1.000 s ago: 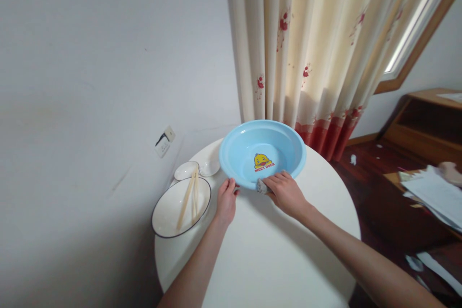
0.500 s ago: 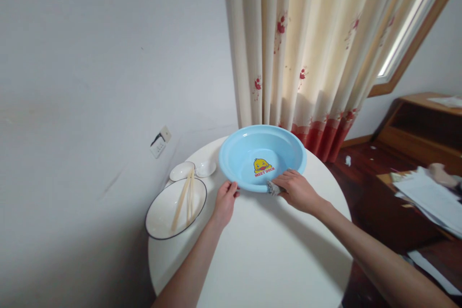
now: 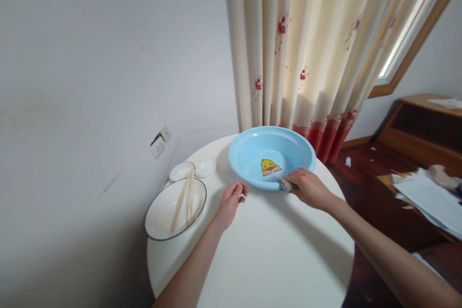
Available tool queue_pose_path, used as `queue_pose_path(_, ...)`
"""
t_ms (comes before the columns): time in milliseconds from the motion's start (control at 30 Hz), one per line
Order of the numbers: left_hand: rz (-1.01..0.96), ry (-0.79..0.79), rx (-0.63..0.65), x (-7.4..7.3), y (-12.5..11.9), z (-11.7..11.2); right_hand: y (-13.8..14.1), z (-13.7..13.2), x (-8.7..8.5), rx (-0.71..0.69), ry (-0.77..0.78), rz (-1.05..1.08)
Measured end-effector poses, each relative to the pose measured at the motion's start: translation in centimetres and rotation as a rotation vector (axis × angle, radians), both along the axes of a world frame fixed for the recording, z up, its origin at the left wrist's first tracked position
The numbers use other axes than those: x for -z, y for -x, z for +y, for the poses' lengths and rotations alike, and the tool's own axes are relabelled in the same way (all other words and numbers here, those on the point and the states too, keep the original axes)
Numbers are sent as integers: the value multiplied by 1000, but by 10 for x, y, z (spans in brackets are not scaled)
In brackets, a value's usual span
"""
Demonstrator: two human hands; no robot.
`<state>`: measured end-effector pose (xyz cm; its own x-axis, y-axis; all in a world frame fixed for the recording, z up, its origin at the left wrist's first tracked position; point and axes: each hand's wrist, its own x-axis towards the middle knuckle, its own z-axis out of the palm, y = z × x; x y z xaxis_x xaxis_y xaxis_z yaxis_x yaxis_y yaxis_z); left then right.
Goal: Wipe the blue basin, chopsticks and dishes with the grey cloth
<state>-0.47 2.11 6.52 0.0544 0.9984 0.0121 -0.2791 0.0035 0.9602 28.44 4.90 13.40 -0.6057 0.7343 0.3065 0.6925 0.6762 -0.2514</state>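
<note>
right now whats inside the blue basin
The blue basin shows only a yellow duck print on its bottom; nothing loose lies inside. The right hand holds a grey cloth on the near rim, hiding a bit of inner wall there.

On the table (image 3: 267, 255), at its far side before the curtain (image 3: 306, 57), a basin (image 3: 252, 151); left of that, two small dishes (image 3: 181, 171); nearer, a plate (image 3: 159, 216) with chopsticks (image 3: 182, 197) on it; right hand (image 3: 309, 187) with cloth (image 3: 285, 186) at the basin's near rim

White wall (image 3: 90, 57) left; floral curtain (image 3: 306, 48) over bright window (image 3: 407, 33); dark wood floor (image 3: 364, 178).
</note>
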Motion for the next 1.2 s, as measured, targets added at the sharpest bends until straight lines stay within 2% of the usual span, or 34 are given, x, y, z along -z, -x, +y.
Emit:
queue_pose_path(200, 54, 28, -50, 5, 2, 1, -21, 32, 4, 40, -27, -19)
queue_pose_path(467, 34, 57, -102, 7, 3, 0, -44, 84, 11, 41, 17, -30)
queue_pose_path(633, 46, 90, -119, 8, 3, -2, -52, 105, 13, 9, 82, -19)
queue_pose_path(867, -10, 113, -157, 10, 2, -3, -51, 107, 11, -36, 42, 48)
queue_pose_path(1033, -77, 141, -181, 9, 3, -3, -48, 101, 13, -7, -2, 199)
queue_pose_path(1200, -2, 78, -178, 9, 2, -3, -33, 80, -1, 32, -140, 389)
